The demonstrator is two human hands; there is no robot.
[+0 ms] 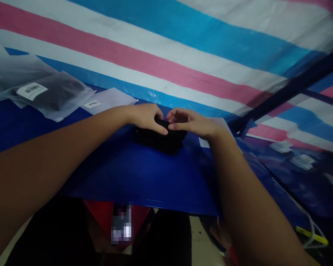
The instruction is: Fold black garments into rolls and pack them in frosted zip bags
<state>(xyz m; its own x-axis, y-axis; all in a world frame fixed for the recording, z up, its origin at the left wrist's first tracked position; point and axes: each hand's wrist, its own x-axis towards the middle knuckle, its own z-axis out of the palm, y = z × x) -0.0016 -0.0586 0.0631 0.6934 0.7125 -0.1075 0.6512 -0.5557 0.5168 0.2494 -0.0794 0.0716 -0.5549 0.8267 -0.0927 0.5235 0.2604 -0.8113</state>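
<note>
A bundle of folded black cloth lies on the blue tabletop in front of me. My left hand grips its left side, thumb lying across the top and fingers round the far edge. From the right, my right hand closes on the same bundle, its thumb pressed on top near the left thumb and its fingers curled over the far side. The right fingertips are partly hidden. What kind of garment or cloth this is, I cannot tell.
Frosted plastic bags with barcode labels, one with dark contents, lie at the back left. A white sheet or bag sits behind my right wrist. Striped tarp hangs behind the table. A dark metal bar slants at the right, near a pale cable.
</note>
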